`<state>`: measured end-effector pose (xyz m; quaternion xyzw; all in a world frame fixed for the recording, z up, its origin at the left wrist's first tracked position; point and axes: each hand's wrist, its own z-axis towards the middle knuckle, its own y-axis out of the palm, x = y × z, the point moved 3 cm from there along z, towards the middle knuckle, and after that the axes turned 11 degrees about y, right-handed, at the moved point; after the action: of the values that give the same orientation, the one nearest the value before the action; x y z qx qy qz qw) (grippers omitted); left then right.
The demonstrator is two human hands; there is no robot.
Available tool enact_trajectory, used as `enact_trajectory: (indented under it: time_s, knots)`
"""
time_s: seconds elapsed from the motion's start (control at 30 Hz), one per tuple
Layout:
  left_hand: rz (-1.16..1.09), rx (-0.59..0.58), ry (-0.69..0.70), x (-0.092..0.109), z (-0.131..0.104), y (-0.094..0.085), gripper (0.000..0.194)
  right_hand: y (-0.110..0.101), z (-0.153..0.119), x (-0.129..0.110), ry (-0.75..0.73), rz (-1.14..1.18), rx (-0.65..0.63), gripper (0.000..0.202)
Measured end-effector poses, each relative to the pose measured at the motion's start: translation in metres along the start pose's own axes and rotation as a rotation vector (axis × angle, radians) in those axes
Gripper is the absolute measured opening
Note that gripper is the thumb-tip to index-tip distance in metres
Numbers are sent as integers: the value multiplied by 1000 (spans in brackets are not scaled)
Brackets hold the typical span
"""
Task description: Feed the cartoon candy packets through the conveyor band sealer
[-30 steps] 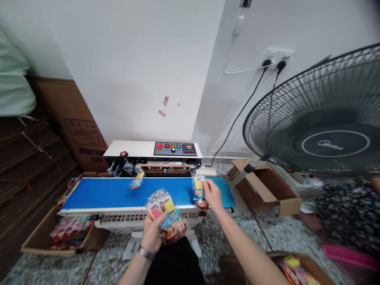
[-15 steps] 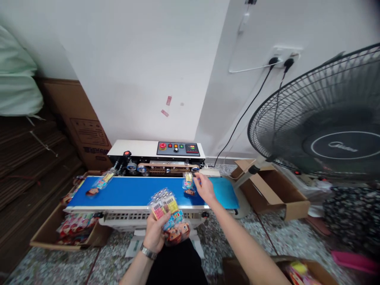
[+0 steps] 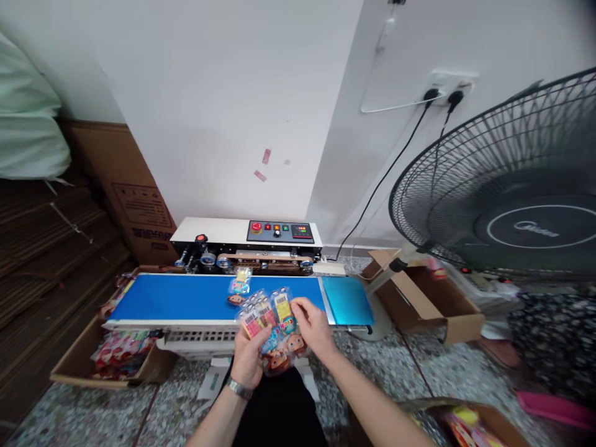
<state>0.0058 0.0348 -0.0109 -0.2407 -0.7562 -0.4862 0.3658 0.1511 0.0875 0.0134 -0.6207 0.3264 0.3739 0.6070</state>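
My left hand (image 3: 249, 357), with a metal watch on the wrist, grips a fanned stack of printed plastic packets (image 3: 261, 329) low in front of the blue belt. With its fingers pinched, my right hand (image 3: 313, 326) holds the edge of one yellow-labelled packet (image 3: 283, 308) at the right of that stack. A single packet (image 3: 241, 281) lies on the blue conveyor belt (image 3: 186, 301), against the sealing machine (image 3: 214, 230), just beyond the stack. The machine's panel shows lit red and green digits.
A large fan (image 3: 512, 205) stands at the right, above an open carton (image 3: 419, 298). Cartons of packets sit at lower left (image 3: 88, 360) and lower right (image 3: 498, 422). Stacked flat cardboard (image 3: 46, 248) fills the left side.
The packet near the machine has travelled left along the belt. My right hand has come back from the belt to the stack and taken a packet's edge. The packet at the belt's left end is gone.
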Motion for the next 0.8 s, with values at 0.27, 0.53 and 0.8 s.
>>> enact_trajectory:
  time_s: [0.27, 0.53, 0.8]
  knots:
    - [40, -2, -52, -1, 1, -19, 35, -65, 56, 68, 288, -351, 324, 30]
    - [33, -53, -81, 2, -3, -13, 33, -59, 101, 71, 331, -482, 297, 18]
    - [6, -95, -89, 6, -5, -6, 35, 1, 37, 6, -8, 40, -237, 25]
